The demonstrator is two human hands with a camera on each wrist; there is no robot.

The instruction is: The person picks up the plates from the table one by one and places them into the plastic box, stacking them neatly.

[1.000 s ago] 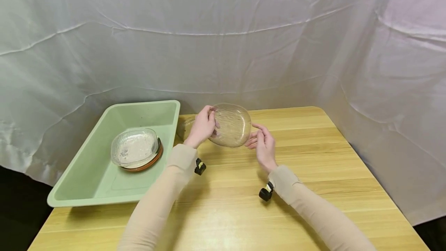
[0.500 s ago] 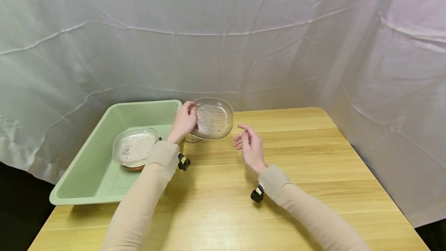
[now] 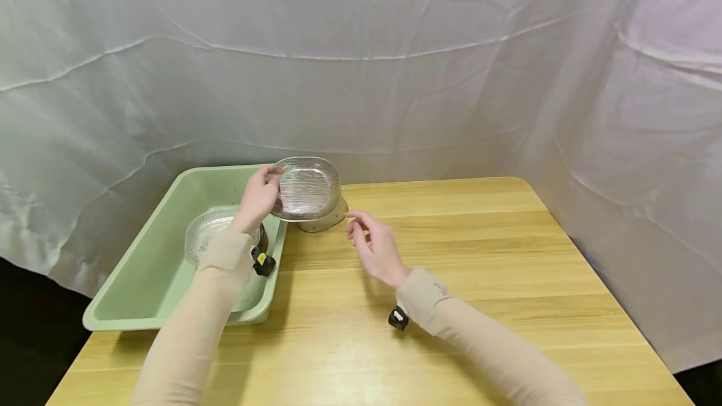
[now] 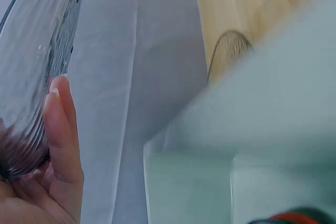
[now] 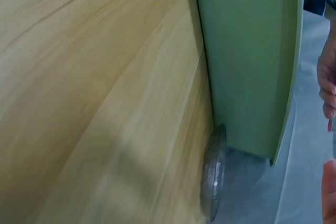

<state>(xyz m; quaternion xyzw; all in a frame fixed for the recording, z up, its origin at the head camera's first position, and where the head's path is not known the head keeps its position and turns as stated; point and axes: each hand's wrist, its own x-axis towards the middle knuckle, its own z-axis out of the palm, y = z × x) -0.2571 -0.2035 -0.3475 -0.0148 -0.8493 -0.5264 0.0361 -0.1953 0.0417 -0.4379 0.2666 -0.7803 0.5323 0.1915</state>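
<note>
My left hand [image 3: 257, 200] grips a clear ribbed glass dish [image 3: 307, 190] by its left edge, held tilted above the tub's back right corner. In the left wrist view the fingers [image 4: 60, 135] press along the ribbed glass. Partly behind the held dish, a second clear glass dish [image 3: 326, 222] sits on the table beside the tub. My right hand [image 3: 379, 249] hovers just right of that second dish, fingers loosely bent and holding nothing. The second dish [image 5: 214, 174] shows side-on in the right wrist view.
The pale green tub [image 3: 141, 255] stands on the left of the wooden table [image 3: 479, 255]. Inside it is a stack with a clear glass dish [image 3: 196, 237] on top, partly hidden by my left forearm. A grey curtain [image 3: 361, 99] hangs behind the table.
My left hand has carried the glass dish leftward to the tub's edge. The right hand has left that dish and moved left, towards the dish on the table.
</note>
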